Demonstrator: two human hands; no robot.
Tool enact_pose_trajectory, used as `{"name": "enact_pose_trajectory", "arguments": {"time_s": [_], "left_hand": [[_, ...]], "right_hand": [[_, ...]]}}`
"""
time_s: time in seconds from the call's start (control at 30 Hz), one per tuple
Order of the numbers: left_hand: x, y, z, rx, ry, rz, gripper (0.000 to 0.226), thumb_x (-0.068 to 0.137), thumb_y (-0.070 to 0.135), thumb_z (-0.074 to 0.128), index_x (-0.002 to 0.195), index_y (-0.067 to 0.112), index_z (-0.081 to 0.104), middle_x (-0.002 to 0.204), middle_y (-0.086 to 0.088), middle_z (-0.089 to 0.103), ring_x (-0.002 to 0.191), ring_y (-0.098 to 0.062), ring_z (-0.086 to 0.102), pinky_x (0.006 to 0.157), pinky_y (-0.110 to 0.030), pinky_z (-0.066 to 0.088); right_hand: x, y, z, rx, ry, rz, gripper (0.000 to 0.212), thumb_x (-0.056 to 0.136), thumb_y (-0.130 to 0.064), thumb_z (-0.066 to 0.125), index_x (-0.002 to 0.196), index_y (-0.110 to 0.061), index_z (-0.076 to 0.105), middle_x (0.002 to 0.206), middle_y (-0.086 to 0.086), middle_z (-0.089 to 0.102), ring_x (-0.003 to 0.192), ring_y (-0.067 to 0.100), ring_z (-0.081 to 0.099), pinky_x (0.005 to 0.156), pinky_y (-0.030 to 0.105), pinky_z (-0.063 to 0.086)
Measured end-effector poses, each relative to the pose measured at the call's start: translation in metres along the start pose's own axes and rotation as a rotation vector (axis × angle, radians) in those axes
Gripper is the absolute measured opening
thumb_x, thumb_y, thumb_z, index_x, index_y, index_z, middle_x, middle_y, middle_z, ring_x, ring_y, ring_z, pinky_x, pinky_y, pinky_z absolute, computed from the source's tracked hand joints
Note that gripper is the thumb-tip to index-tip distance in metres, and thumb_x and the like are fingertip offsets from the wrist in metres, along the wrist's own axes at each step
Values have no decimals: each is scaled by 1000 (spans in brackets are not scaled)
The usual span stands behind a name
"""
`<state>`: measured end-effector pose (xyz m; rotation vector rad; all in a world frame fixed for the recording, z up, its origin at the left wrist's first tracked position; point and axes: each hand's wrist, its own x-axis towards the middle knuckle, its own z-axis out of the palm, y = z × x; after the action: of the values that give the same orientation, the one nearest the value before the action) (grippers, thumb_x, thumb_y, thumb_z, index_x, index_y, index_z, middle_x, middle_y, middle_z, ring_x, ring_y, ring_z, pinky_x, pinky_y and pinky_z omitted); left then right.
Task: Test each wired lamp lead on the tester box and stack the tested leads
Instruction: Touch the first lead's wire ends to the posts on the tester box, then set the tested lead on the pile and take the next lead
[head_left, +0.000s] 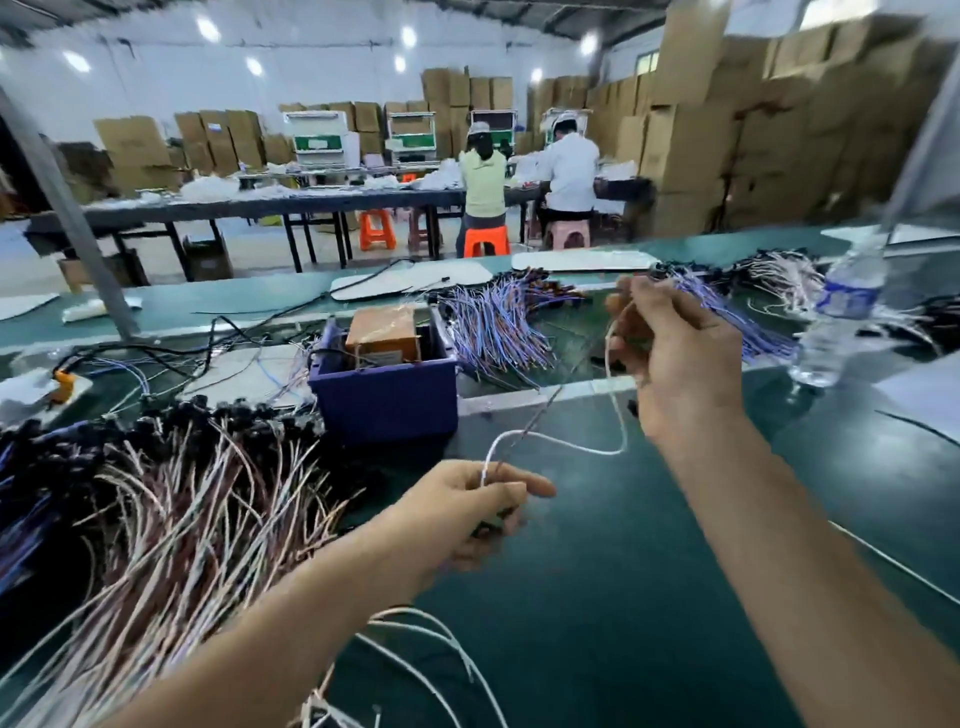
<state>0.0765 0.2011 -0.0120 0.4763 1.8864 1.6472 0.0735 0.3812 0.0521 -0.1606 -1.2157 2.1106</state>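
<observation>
Head view looks down on a green table (649, 561), and both hands hold one lamp lead (616, 400) in the air above it. The left hand (467, 509) is low and near the body. Its fingers are curled, and thumb and forefinger pinch one end of the lead; something dark shows under the fingers (maybe the socket, but I cannot tell). The right hand (680, 364) is higher and further away, with its fingers curled too, and it grips the other end near the fingertips. Between the hands the white wire hangs in a loose loop and a thin dark wire runs straighter beside it.

I think the lead is held at both ends so that it does not tangle and so that one end can be guided to the tester box (384, 400). This blue box stands just to the left of the right hand, with a brown block (384, 332) inside, and the lead does not touch it yet, so the test of this lead seems not done.

A big pile of brown and white leads (197, 509) lies on the left, close to the left arm, probably within easy reach for taking or stacking. A pile of purple leads (498, 332) lies behind the box. A water bottle (836, 322) stands at the far right, well apart from the work.
</observation>
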Motion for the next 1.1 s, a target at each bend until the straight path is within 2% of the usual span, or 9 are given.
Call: {"name": "enact_pose_trajectory", "arguments": {"time_s": [0.1, 0.2, 0.33, 0.47, 0.6, 0.67, 0.8, 0.97, 1.1], "left_hand": [[0, 6, -5, 214, -100, -58, 20, 100, 20, 46, 104, 19, 66, 52, 10, 40, 38, -4, 27, 37, -14, 22], [11, 16, -2, 472, -75, -59, 13, 100, 21, 44, 102, 21, 57, 50, 13, 41, 37, -3, 32, 37, -14, 26], [34, 35, 8, 695, -28, 69, 9, 95, 17, 46, 87, 21, 49, 58, 9, 48, 48, -6, 39, 47, -21, 33], [46, 55, 2, 1070, -18, 270, 16, 94, 29, 57, 77, 28, 56, 73, 7, 58, 70, -13, 53, 65, -26, 41], [54, 66, 0, 1154, -102, 320, 16, 93, 31, 60, 88, 21, 72, 74, 5, 67, 65, -8, 56, 60, -22, 42], [60, 73, 10, 1069, -172, 330, 21, 95, 24, 58, 79, 25, 72, 56, 15, 58, 50, -1, 46, 49, -12, 32], [91, 86, 31, 686, -95, 325, 17, 95, 12, 57, 87, 20, 70, 65, 6, 61, 48, -5, 43, 48, -13, 36], [150, 74, 39, 396, -9, 234, 15, 93, 3, 58, 81, 10, 63, 72, -4, 64, 58, -9, 51, 56, -17, 46], [206, 42, 47, 625, 98, 362, 12, 88, 5, 65, 83, 14, 71, 77, -7, 68, 65, -11, 56, 68, -25, 49]], "right_hand": [[38, -6, -62, -63, 305, 122, 21, 92, -8, 59, 72, -13, 59, 51, -7, 63, 46, 4, 53, 44, 16, 43], [55, -2, -117, -513, 489, 135, 7, 89, -13, 62, 87, -6, 61, 82, 6, 63, 75, 16, 53, 62, 23, 42], [57, 10, -137, -716, 584, -19, 40, 79, -30, 71, 107, -3, 61, 110, 13, 61, 87, 17, 48, 74, 26, 38], [64, -7, -143, -739, 284, 186, 22, 86, -26, 69, 83, -5, 66, 83, 10, 66, 63, 17, 57, 72, 28, 49], [61, -22, -155, -1688, 235, 131, 51, 85, -57, 59, 75, -7, 69, 88, 19, 69, 84, 33, 64, 79, 37, 50], [47, -21, -137, -1486, 67, -84, 43, 88, -56, 53, 79, -17, 69, 88, 10, 70, 87, 29, 62, 72, 30, 46], [26, 3, -99, -775, -583, 195, 24, 94, -37, 53, 109, -23, 64, 82, 3, 73, 75, 17, 68, 67, 21, 49], [41, -9, -147, -744, -303, 128, 19, 92, -14, 58, 99, -4, 73, 46, -6, 44, 42, 5, 34, 39, 14, 28], [56, -36, -192, -1311, -342, 101, 14, 89, -19, 66, 86, -27, 76, 48, -7, 60, 38, 2, 41, 43, 11, 34]]}}
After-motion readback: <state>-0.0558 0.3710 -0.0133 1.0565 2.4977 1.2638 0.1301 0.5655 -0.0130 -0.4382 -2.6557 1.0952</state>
